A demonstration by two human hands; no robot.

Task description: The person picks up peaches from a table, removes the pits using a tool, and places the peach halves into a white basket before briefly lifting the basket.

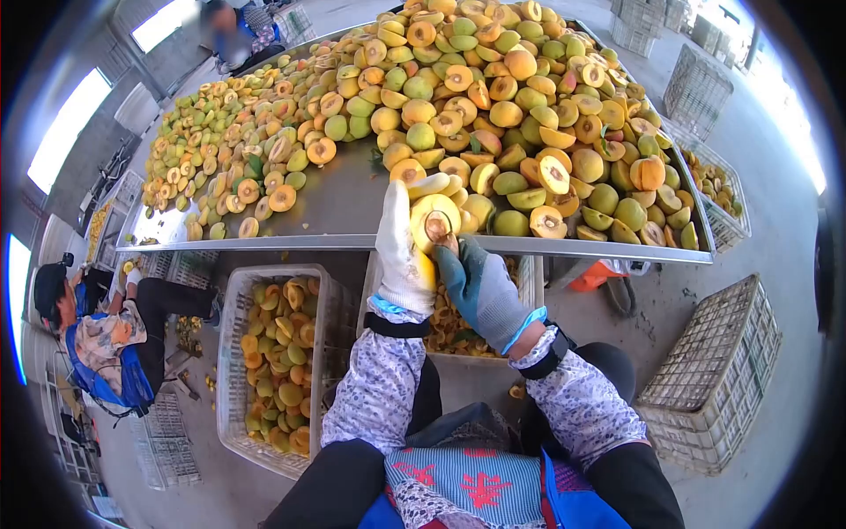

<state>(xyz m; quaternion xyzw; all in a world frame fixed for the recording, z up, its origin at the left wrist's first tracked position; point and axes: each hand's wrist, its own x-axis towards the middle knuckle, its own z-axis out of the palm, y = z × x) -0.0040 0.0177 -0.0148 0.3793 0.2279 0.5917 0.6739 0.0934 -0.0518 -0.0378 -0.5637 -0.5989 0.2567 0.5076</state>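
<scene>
My left hand (404, 251), in a white and yellow glove, is wrapped round a cut yellow fruit half (434, 220), its cut face turned up. Over the lower edge of that face my right hand (480, 286), in a grey-blue glove, is closed, with a bare fingertip at the brown pit hollow. Whether it also holds a tool is too small to tell. Both hands are at the near edge of a metal table (344, 181) heaped with halved and whole fruit (507, 115). Below them, a crate of fruit pieces (529, 291) is partly hidden by my arms.
A white crate of fruit (231, 353) stands on the floor at the left. Stacked crates (714, 379) are at the right, and another fruit crate (727, 231) is beyond the table's right end. One person (106, 339) sits at the far left, another (251, 31) behind the table.
</scene>
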